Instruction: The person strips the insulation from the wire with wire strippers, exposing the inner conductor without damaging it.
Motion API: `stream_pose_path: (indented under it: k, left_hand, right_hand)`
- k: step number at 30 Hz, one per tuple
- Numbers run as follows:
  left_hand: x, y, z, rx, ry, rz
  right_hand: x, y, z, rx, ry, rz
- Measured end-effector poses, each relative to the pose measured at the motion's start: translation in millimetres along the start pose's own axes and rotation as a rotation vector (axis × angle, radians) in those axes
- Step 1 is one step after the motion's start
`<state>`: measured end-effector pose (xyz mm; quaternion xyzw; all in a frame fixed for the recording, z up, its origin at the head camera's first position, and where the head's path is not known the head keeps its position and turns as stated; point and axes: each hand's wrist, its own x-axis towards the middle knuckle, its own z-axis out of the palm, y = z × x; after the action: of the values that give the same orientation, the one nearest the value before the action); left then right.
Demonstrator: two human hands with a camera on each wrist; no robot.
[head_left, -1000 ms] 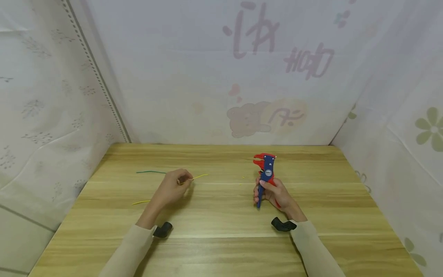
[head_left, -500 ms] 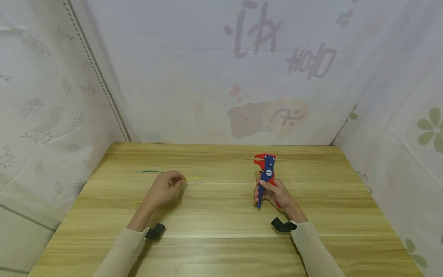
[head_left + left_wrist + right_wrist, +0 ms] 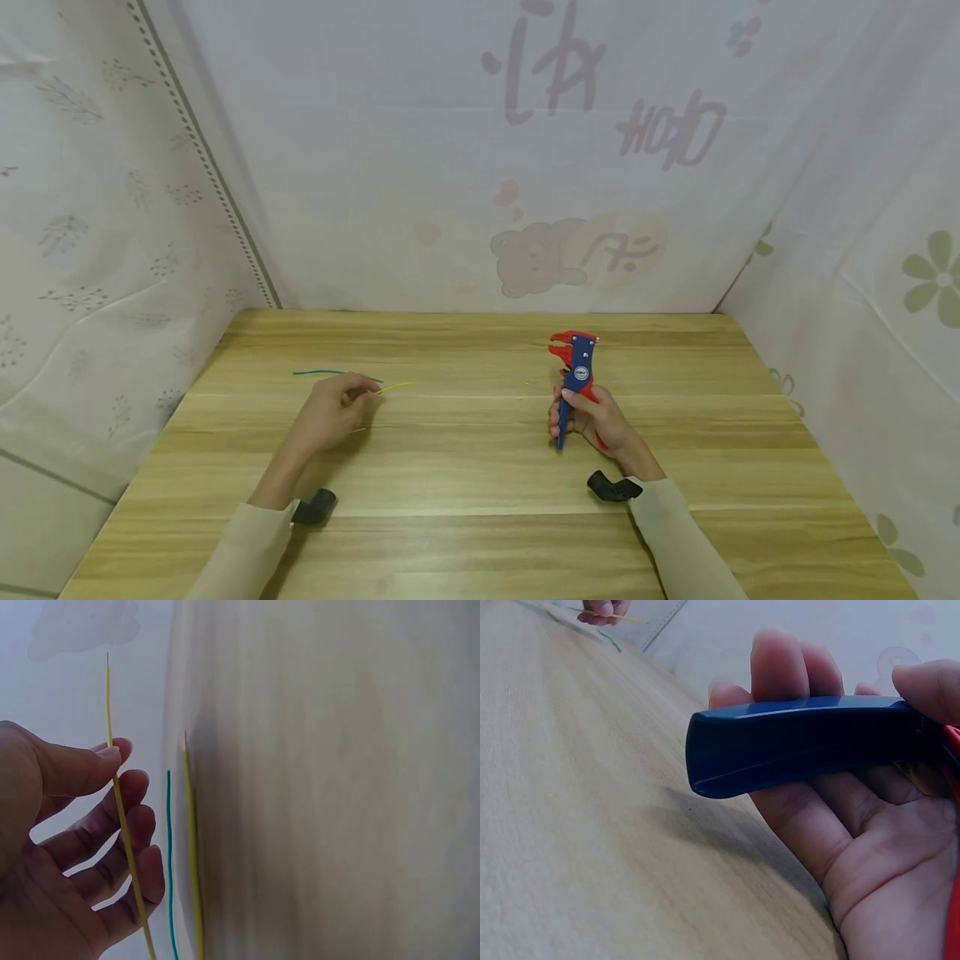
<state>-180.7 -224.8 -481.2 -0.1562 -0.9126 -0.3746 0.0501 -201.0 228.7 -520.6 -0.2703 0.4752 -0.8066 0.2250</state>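
Between thumb and index finger, my left hand (image 3: 333, 412) pinches a thin yellow wire (image 3: 126, 832), held above the table with a bare metal tip at its upper end. A second yellow wire (image 3: 193, 855), also bare at one end, lies on the table beneath that hand. Beyond it rests a green wire (image 3: 322, 372), partly hidden by the hand in the head view. To the right, my right hand (image 3: 603, 421) grips a red and blue wire stripper (image 3: 581, 358) by its handles. The tool is upright, its red jaws apart and pointing left, with no wire in them.
Two tiny yellow scraps (image 3: 527, 384) lie on the wooden table (image 3: 465, 467) left of the stripper. Printed cloth (image 3: 420, 167) walls the table at the back and both sides. A black camera mount (image 3: 315, 507) sits at each wrist.
My left hand has moved left and slightly toward me with the pinched yellow wire. More of the green wire's right end now shows. The right hand and stripper have stayed put.
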Motion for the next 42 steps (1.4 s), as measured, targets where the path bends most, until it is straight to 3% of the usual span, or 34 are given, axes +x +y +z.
stream_pose_path:
  k: [14,21,33,42]
  left_hand:
    - [-5.4,-4.5,-20.6,0.059,-0.016,-0.050]
    - [-6.8,-6.8,-26.1,0.117,-0.086,-0.053]
    - [-7.6,-9.0,-33.5,0.242,-0.129,-0.072]
    - [-11.1,-9.1,-36.1,0.231,-0.137,-0.081]
  right_hand:
    - [0.1,-1,1,-0.005,0.011,-0.005]
    - [-1.4,-1,0,-0.005,0.012,-0.001]
    - [-1.1,-2,1,-0.005,0.018,-0.002]
    - [-0.6,-1,1,-0.008,0.012,0.008]
